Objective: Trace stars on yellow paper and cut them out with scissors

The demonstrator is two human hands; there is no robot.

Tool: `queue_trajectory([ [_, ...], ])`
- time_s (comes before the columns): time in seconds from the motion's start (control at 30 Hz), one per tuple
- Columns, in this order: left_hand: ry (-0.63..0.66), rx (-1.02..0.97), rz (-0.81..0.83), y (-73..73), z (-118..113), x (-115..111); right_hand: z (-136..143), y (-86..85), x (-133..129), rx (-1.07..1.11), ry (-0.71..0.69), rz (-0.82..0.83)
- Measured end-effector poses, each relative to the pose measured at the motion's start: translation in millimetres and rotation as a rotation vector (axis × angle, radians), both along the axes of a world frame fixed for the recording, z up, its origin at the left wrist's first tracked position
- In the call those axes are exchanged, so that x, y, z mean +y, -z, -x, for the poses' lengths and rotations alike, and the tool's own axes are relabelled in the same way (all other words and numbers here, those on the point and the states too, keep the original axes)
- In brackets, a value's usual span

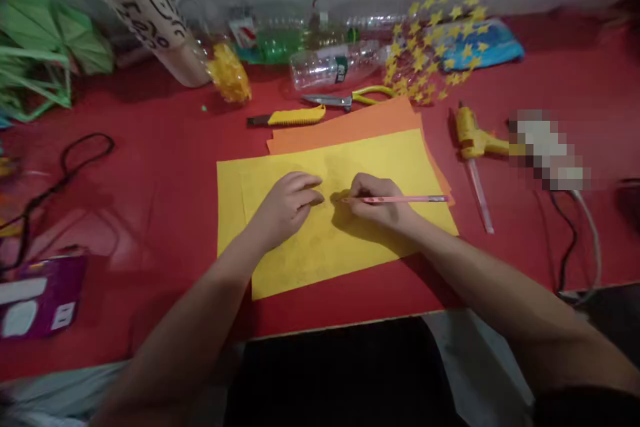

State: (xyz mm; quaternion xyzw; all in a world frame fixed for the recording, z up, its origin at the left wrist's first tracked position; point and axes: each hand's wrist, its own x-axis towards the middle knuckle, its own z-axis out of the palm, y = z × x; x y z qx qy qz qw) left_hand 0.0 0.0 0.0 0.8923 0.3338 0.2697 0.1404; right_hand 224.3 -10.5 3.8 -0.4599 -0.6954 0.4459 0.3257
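Observation:
Yellow sheets (310, 247) lie overlapping near the front edge of the red table, over orange sheets (350, 125). My left hand (287, 208) rests on the yellow paper, fingers apart and pointing right, with nothing held. Just right of it, my right hand (377, 200) is closed round a pink pencil (415, 199). The pencil's tip points left, at or close to the paper, and its dark end points right. Faint marks or shadows show on the sheet; I cannot make out which.
Behind the paper lie a yellow cutter (295, 117), scissors (345, 101), plastic bottles (335, 67) and yellow stars (425, 47). A glue gun (470, 137) and a power strip (550, 150) with cords are at right. A purple packet (55, 293) and black cord (63, 173) lie left.

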Motion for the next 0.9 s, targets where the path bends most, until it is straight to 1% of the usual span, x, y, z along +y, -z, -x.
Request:
queue_trajectory([
  [0.2,-0.023,0.021,0.053,0.5,0.8,-0.6,-1.4,-3.2,-1.0,-0.060,-0.008,0.057],
  [0.33,-0.027,0.009,0.046,0.3,0.5,-0.7,0.7,-6.9,-1.8,-0.086,-0.033,0.092],
  [0.9,-0.028,0.014,0.047,-1.5,-0.1,-1.3,2.0,-10.9,-5.0,-0.100,-0.004,0.056],
])
